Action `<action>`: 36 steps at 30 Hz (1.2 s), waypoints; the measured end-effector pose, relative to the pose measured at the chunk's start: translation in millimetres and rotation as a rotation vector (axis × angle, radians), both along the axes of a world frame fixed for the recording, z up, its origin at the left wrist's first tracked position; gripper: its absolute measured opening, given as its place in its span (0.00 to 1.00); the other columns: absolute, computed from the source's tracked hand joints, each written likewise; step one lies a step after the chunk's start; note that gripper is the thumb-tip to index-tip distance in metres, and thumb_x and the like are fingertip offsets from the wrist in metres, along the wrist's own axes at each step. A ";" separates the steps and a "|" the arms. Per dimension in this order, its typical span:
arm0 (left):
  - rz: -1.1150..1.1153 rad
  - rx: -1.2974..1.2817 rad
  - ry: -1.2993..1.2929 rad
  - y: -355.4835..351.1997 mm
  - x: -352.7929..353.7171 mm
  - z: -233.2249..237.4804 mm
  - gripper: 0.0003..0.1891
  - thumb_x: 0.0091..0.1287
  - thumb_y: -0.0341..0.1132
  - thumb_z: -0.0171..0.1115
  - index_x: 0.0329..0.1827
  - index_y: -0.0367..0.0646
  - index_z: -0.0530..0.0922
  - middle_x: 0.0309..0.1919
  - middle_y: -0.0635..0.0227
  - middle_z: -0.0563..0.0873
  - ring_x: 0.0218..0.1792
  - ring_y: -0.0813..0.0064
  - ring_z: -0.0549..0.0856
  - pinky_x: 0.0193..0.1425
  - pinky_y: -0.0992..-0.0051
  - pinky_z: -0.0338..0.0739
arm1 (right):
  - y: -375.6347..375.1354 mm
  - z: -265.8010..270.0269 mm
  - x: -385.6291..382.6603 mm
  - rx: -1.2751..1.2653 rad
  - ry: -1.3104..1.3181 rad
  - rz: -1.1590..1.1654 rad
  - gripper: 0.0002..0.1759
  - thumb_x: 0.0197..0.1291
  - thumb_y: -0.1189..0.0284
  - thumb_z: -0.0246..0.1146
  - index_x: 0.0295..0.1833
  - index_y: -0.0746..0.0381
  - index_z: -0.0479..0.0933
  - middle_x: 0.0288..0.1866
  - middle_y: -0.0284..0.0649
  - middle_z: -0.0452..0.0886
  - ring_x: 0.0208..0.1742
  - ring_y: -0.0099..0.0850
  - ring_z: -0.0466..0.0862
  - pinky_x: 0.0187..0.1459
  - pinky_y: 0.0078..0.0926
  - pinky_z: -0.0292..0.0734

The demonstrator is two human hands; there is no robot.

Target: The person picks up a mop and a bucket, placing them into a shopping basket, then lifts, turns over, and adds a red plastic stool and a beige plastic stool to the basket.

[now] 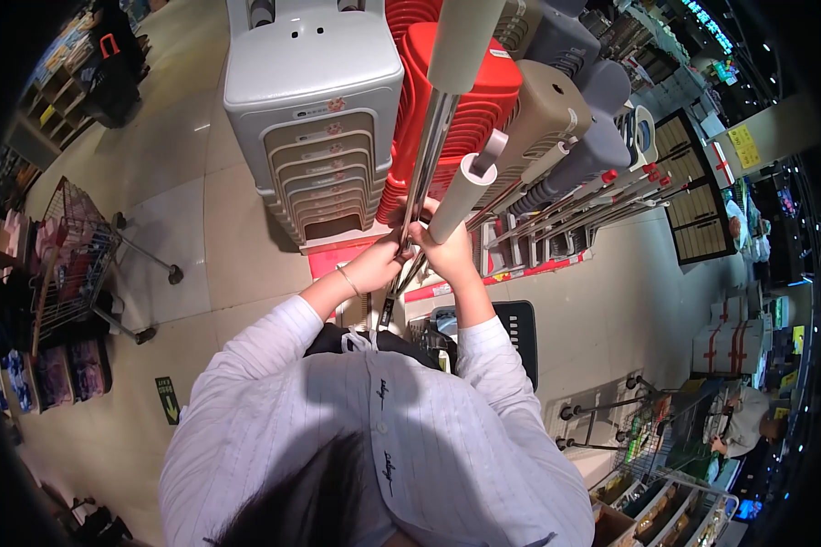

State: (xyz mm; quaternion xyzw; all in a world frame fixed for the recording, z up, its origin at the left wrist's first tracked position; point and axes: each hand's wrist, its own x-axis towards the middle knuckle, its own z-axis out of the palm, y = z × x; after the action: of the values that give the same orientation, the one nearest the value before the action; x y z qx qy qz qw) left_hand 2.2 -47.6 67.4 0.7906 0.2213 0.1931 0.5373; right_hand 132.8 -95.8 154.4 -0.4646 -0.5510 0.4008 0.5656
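Observation:
A long metal pole [427,150] with a thick whitish grip [466,41], like a mop handle, rises in front of me. My left hand [379,264], with a thin bracelet at the wrist, is closed on its shaft. On the other side of the shaft is my right hand [449,253], its fingers curled round the same pole and its thumb near the left fingers. A second pole's white grip [463,196], with a hanging loop on top, stands right by my right hand. The poles' lower ends run down toward my body, partly hidden.
Stacked grey stools [315,68] stand ahead, beside red stools [461,87] and brown stools [552,100]. More long handles [602,196] lean in a rack at right. Shopping carts stand left [73,260] and lower right [657,424], where a person [748,424] is near.

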 end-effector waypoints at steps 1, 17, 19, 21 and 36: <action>0.029 0.018 -0.027 -3.4 -1.0 6.2 0.11 0.63 0.29 0.48 0.46 0.31 0.68 0.35 0.48 0.75 0.40 0.59 0.76 0.47 0.67 0.70 | -1.0 -1.7 0.0 -0.013 -0.028 -0.002 0.17 0.55 0.74 0.60 0.51 0.67 0.72 0.40 0.40 0.80 0.39 0.24 0.78 0.42 0.21 0.73; -0.078 0.197 0.014 3.8 -2.3 -2.8 0.17 0.59 0.30 0.54 0.47 0.29 0.64 0.36 0.46 0.77 0.40 0.50 0.77 0.44 0.63 0.71 | -1.9 -19.0 -5.0 -0.003 -0.075 -0.138 0.07 0.44 0.76 0.65 0.29 0.67 0.75 0.24 0.39 0.77 0.26 0.26 0.77 0.30 0.25 0.72; -0.100 0.275 0.012 5.8 -4.2 -8.4 0.16 0.59 0.31 0.55 0.46 0.30 0.66 0.35 0.48 0.77 0.39 0.52 0.77 0.43 0.63 0.71 | -2.7 -17.1 -7.6 -0.011 -0.080 -0.141 0.07 0.44 0.76 0.65 0.29 0.67 0.75 0.24 0.39 0.77 0.26 0.26 0.77 0.30 0.25 0.72; -0.108 0.307 0.015 9.5 -3.8 -15.9 0.16 0.59 0.31 0.56 0.45 0.31 0.67 0.34 0.49 0.76 0.40 0.54 0.77 0.43 0.64 0.71 | -2.8 -20.0 -6.7 -0.012 -0.106 -0.120 0.06 0.46 0.77 0.64 0.30 0.67 0.75 0.26 0.39 0.78 0.27 0.26 0.78 0.31 0.24 0.73; -0.039 -0.006 -0.140 11.4 -0.8 -26.2 0.18 0.51 0.21 0.63 0.46 0.35 0.72 0.44 0.61 0.78 0.48 0.68 0.77 0.54 0.71 0.73 | -8.6 -27.6 -7.9 -0.101 -0.043 -0.041 0.09 0.49 0.77 0.62 0.38 0.67 0.74 0.31 0.37 0.79 0.34 0.25 0.80 0.38 0.24 0.75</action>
State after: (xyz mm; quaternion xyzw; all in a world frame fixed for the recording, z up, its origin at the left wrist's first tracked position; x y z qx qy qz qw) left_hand 1.4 -36.2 41.3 0.7778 0.1684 0.2366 0.5575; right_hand 124.9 -104.4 126.8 -0.5125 -0.5324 0.4062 0.5375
